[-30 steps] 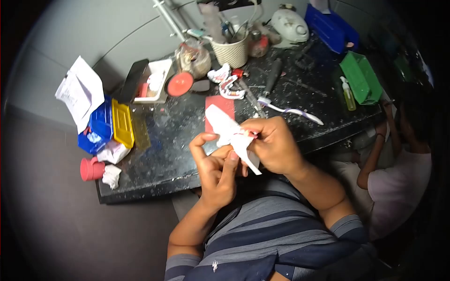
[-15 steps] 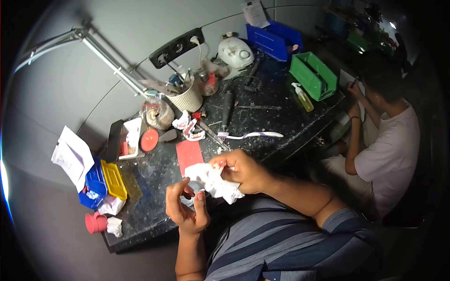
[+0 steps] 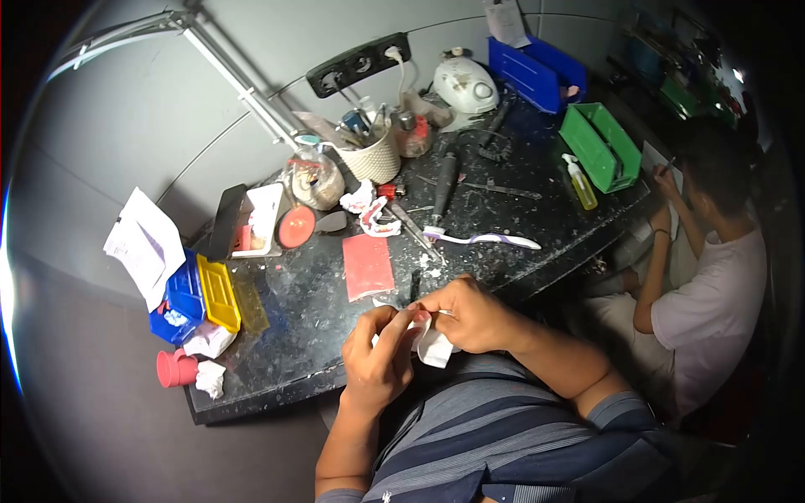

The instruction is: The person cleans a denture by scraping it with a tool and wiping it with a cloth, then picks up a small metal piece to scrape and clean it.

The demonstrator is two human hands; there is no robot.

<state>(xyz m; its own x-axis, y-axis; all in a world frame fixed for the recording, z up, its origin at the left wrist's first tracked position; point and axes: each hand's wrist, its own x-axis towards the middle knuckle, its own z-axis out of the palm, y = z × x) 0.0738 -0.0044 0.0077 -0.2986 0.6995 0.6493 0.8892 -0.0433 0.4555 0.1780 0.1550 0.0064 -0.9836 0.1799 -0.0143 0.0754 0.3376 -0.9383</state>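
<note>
White soft tissue (image 3: pixel 434 348), crumpled and hanging in a loose fold, sits between the two hands, a small pinkish-red piece (image 3: pixel 420 318) showing at its upper end. Fingertips of both hands meet there, pinched close on the tissue. The left hand (image 3: pixel 375 356) comes up from seven o'clock with its fingers curled inward; the right hand (image 3: pixel 470 317) reaches in from four o'clock, knuckles uppermost.

Half a second ago the left thumb and finger stood parted and the tissue spread wider; now the left fingertips join the right, and the tissue no longer overlaps the sheet beyond.

Counting outward from the hands: one flat red rectangular sheet (image 3: pixel 369 268) between ten and eleven o'clock; one white-and-purple plastic toothbrush (image 3: pixel 490 240) at one; one woven cream pot (image 3: pixel 373 162) of tools at eleven; one pink plastic mug (image 3: pixel 172 369) just below nine; one long green plastic bin (image 3: pixel 620 159) between one and two; one seated person in a pale shirt (image 3: pixel 713 293) near three.
</note>
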